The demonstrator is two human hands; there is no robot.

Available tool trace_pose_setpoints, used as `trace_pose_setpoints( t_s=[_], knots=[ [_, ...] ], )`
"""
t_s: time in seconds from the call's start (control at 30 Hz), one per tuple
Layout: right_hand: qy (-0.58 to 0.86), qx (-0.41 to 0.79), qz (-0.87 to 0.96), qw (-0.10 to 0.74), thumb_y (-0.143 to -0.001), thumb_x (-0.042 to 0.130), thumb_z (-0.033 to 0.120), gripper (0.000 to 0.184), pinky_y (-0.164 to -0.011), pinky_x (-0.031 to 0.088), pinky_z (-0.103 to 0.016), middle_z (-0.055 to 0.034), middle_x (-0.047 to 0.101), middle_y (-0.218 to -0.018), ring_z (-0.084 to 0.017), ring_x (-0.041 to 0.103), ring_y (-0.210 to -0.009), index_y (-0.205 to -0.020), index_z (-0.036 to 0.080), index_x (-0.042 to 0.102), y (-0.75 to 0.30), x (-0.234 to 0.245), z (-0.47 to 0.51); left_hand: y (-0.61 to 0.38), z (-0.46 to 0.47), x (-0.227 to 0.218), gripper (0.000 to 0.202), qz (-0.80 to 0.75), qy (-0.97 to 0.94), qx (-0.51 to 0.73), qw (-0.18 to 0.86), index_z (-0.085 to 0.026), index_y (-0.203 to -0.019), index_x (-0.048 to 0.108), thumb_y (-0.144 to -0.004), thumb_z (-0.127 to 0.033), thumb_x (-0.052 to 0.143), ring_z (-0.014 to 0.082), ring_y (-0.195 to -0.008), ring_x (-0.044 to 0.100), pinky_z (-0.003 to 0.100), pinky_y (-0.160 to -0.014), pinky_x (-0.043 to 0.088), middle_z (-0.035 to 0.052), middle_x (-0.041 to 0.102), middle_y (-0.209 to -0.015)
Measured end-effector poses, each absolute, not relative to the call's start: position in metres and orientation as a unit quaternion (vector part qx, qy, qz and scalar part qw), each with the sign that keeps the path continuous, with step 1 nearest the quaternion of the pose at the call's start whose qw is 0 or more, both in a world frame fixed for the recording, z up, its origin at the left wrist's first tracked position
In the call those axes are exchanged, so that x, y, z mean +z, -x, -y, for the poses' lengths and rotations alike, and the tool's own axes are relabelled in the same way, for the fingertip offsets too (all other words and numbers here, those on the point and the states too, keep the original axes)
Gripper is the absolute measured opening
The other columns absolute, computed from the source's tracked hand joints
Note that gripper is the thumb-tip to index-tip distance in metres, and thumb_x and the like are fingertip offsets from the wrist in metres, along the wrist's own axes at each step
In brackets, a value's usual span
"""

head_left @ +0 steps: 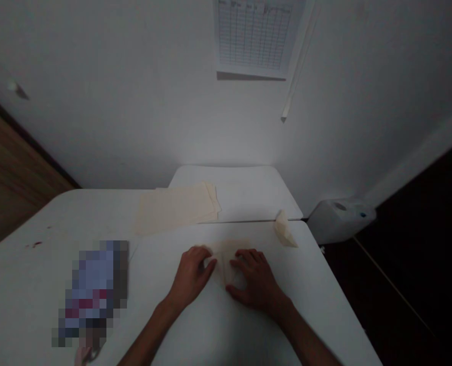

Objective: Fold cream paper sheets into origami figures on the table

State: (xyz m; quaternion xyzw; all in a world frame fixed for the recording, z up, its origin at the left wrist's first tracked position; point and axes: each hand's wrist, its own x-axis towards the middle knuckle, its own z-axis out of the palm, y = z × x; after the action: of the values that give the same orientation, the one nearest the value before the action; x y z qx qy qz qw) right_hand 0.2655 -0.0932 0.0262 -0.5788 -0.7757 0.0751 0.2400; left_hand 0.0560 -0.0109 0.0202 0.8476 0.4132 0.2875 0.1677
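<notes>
The person's left hand [191, 277] is curled, its fingertips at the near-left side of a folded piece of cream paper [226, 260], though the view does not settle whether it pinches the paper or only rests against it. The right hand [254, 282] lies open, its fingers spread and pressing down on the paper's right side. The folded piece lies flat on the white bench [310, 269] between the two hands, partly hidden by them, with its creases too faint to follow. What the hands are doing at this moment is holding and flattening this fold against the bench. Just beyond the fingertips, near the bench's far edge, a smaller folded paper piece [285, 231] stands apart to the right. Farther ahead, a stack of cream paper sheets [176, 208] lies across the seam where a second white table [249, 185] meets the bench. To the left, a pixelated object [92, 290] lies on the bench, too obscured to identify, and a small red mark [33, 244] shows near the edge. A printed grid chart [254, 35] hangs on the white wall [134, 101] above.
</notes>
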Motion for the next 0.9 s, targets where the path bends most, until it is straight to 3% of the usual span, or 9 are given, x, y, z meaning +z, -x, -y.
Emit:
trace_pose_setpoints(
  t_s=[0.23, 0.4, 0.53, 0.73, 0.9],
  knots=[
    [0.58, 0.073, 0.777, 0.232, -0.073, 0.072, 0.045, 0.05, -0.098, 0.035, -0.046, -0.009, 0.054, -0.125, -0.028, 0.047, -0.113, -0.116, 0.024, 0.059, -0.264, 0.031, 0.094, -0.066, 0.013, 0.022, 0.012, -0.434, -0.862, 0.247, 0.086, -0.02, -0.09, 0.06, -0.09, -0.03, 0.054, 0.0254, -0.094, 0.055, 0.041, -0.082, 0.043, 0.0061, 0.06, -0.094],
    [0.585, 0.065, 0.775, 0.229, -0.077, 0.069, 0.042, 0.042, -0.097, 0.036, -0.044, -0.0076, 0.054, -0.124, -0.027, 0.047, -0.112, -0.115, 0.025, 0.058, -0.264, 0.029, 0.094, -0.071, 0.02, 0.021, 0.017, -0.43, -0.869, 0.244, 0.021, -0.02, -0.104, 0.061, -0.091, -0.024, 0.052, 0.0285, -0.101, 0.051, 0.046, -0.086, 0.042, 0.0103, 0.057, -0.106],
    [0.586, 0.06, 0.775, 0.231, -0.078, 0.069, 0.04, 0.039, -0.096, 0.037, -0.043, -0.0075, 0.055, -0.123, -0.026, 0.047, -0.111, -0.113, 0.025, 0.059, -0.263, 0.028, 0.093, -0.072, 0.025, 0.019, 0.021, -0.347, -0.905, 0.235, 0.074, -0.021, -0.1, 0.064, -0.091, -0.014, 0.046, 0.0241, -0.095, 0.053, 0.04, -0.084, 0.046, 0.009, 0.057, -0.1],
    [0.586, 0.054, 0.774, 0.234, -0.083, 0.065, 0.036, 0.033, -0.095, 0.037, -0.042, -0.007, 0.055, -0.122, -0.025, 0.048, -0.111, -0.114, 0.026, 0.059, -0.263, 0.029, 0.093, -0.064, 0.035, 0.022, 0.032, -0.326, -0.91, 0.223, 0.127, -0.023, -0.121, 0.058, -0.09, -0.031, 0.057, 0.0274, -0.108, 0.051, 0.045, -0.093, 0.044, 0.0101, 0.055, -0.116],
    [0.588, 0.034, 0.776, 0.225, -0.089, 0.058, 0.024, 0.032, -0.095, 0.038, -0.042, -0.0075, 0.057, -0.122, -0.025, 0.049, -0.11, -0.12, 0.027, 0.058, -0.262, 0.028, 0.093, -0.06, 0.039, 0.024, 0.049, -0.329, -0.913, 0.203, 0.128, -0.025, -0.132, 0.051, -0.085, -0.033, 0.062, 0.0295, -0.116, 0.048, 0.048, -0.097, 0.041, 0.0102, 0.053, -0.125]
  ],
)
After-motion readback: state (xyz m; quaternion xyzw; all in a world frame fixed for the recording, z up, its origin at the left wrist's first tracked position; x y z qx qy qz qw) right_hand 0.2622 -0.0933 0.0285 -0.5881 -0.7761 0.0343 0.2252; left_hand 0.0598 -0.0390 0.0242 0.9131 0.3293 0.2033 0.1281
